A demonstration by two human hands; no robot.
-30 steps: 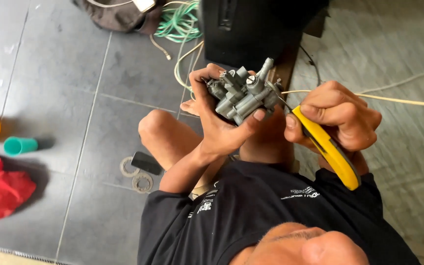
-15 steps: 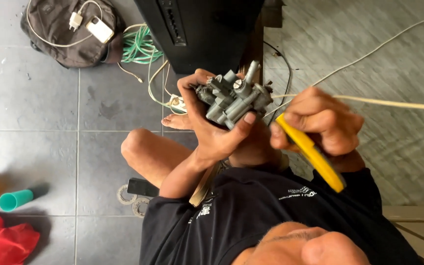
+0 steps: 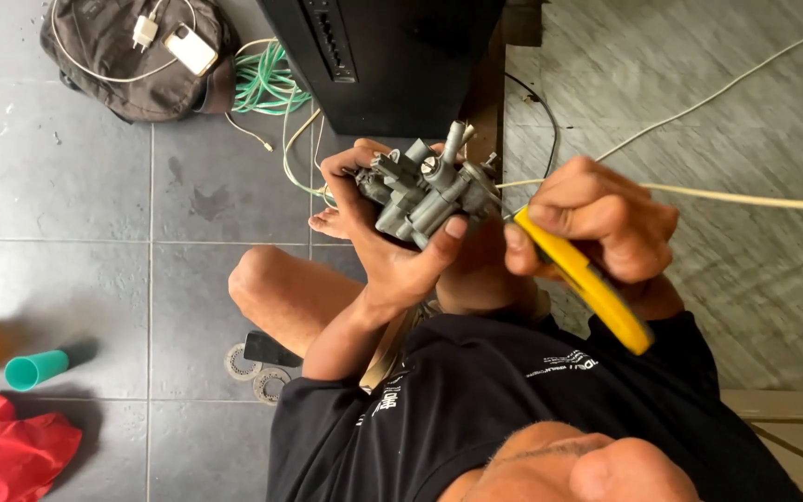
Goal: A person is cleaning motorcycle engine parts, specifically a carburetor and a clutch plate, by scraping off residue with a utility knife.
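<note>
Floor view shifted; left hand (image 3: 392,251) still grips carburetor (image 3: 425,186), right hand (image 3: 597,218) yellow tool (image 3: 597,293).

Left hand (image 3: 392,251), palm up, fingers curled in a closed grasp, thumb pressed upward, forearm bent up from the lap. Right hand (image 3: 597,223) clenched in a fist, knuckles up, level beside it.

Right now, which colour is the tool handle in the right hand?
Yellow handle, clearest in the head view.
</note>
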